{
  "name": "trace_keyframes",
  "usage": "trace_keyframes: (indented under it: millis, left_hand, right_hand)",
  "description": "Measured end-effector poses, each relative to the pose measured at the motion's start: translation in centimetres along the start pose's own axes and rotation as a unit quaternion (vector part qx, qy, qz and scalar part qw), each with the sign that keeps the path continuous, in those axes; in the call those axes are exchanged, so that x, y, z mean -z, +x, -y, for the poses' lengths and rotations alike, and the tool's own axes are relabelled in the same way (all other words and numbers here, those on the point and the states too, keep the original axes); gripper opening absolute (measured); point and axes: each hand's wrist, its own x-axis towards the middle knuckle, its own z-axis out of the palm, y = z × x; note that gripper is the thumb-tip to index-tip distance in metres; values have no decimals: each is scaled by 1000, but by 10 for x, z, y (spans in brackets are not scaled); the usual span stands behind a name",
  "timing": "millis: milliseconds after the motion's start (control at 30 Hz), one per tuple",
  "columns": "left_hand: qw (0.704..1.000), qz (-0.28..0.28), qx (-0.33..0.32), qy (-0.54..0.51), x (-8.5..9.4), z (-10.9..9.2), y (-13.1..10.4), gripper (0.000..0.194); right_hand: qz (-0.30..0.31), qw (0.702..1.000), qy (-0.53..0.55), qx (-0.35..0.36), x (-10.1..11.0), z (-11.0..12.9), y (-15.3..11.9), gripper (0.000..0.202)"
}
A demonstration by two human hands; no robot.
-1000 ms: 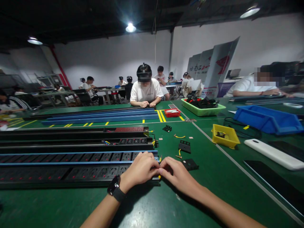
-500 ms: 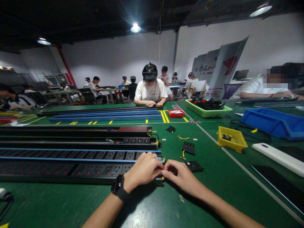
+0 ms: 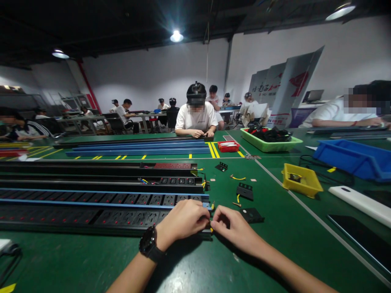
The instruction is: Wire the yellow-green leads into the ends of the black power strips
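Observation:
A long black power strip [image 3: 122, 218] with rows of sockets lies nearest to me, its right end under my fingers. My left hand [image 3: 185, 219], with a black watch on the wrist, rests over that end, fingertips pinched together. Facing it, my right hand [image 3: 233, 226] has thumb and forefinger closed at the strip's open end. What either hand pinches is too small and covered to make out. A bit of yellow wire [image 3: 211, 230] shows just below the fingertips. Beside my right hand lies a black end plate [image 3: 253, 215]. A blue-edged power strip [image 3: 134, 199] runs directly behind the near one.
Farther back are more strips [image 3: 180, 181], blue rails [image 3: 140, 147], and a red box [image 3: 228, 146]. To the right stand a yellow bin [image 3: 301, 181], blue bin [image 3: 351, 158] and green basket [image 3: 271, 142]. A phone [image 3: 363, 240] lies at right. A co-worker [image 3: 197, 116] sits opposite.
The view has shifted slightly, so things sit a little farther right. My fingertips have parted slightly from each other at the strip's end.

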Motion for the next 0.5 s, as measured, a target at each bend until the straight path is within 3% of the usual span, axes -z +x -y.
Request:
trace_keyframes:
  millis: [200,500]
  left_hand:
    - [1000,-5,8,13,0,3,-1,14]
    - [993,-83,51,-65,4,6,-5,15]
  right_hand:
    - [1,1000,6,-2,1,0,0,12]
    - [-9,999,34,-8,0,3,-1,24]
